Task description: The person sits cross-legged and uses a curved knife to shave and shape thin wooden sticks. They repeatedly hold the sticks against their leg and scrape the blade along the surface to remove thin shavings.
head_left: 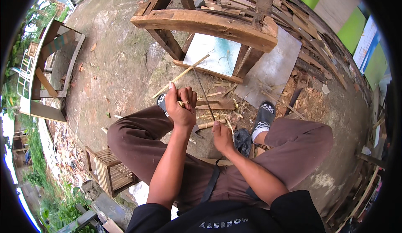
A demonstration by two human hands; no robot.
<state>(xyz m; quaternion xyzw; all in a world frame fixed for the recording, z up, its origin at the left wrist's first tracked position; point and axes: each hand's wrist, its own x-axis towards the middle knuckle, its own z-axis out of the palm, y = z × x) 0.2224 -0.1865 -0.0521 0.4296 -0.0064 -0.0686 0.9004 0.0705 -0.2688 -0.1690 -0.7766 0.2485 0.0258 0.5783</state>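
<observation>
The left hand (181, 105) grips a bamboo strip (184, 75) running out toward 1 o'clock, while the right hand (222, 137), at its 4 o'clock, holds a thin blade (204, 93).

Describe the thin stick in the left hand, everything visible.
The bamboo stick is a long, thin, pale strip, apparently split bamboo or wood. It runs diagonally from the ground at lower left up to the right, ending before the wooden frame. The left hand is fisted around its lower-middle part. The right hand holds a dark thin blade crossing near it; contact unclear.
</observation>
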